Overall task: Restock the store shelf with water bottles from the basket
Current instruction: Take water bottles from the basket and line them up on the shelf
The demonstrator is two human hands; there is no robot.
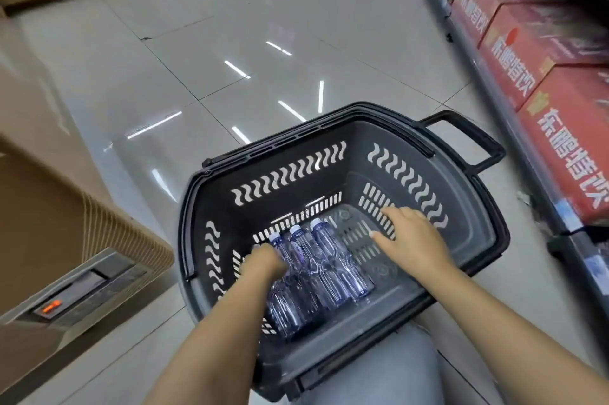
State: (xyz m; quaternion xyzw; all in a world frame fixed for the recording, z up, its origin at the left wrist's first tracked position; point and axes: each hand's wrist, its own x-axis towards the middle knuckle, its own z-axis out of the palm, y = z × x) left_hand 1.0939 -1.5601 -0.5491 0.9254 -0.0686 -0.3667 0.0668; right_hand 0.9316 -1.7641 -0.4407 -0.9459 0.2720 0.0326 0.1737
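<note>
left hand (263, 261) fingers hidden | red cartons (540, 51) blurred, cut off right

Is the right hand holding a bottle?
No, the right hand lies open over the bare basket floor, beside the bottles, touching none.

Glossy tiled floor (204, 51) under black basket (329, 140) (water bottles (329, 259) inside), shelf (494, 81) alongside.

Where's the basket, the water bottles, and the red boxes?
basket (428, 300): head view, bare floor inside.
water bottles (329, 259): head view, body of the right bottle.
red boxes (566, 154): head view, front of nearest box.
</note>
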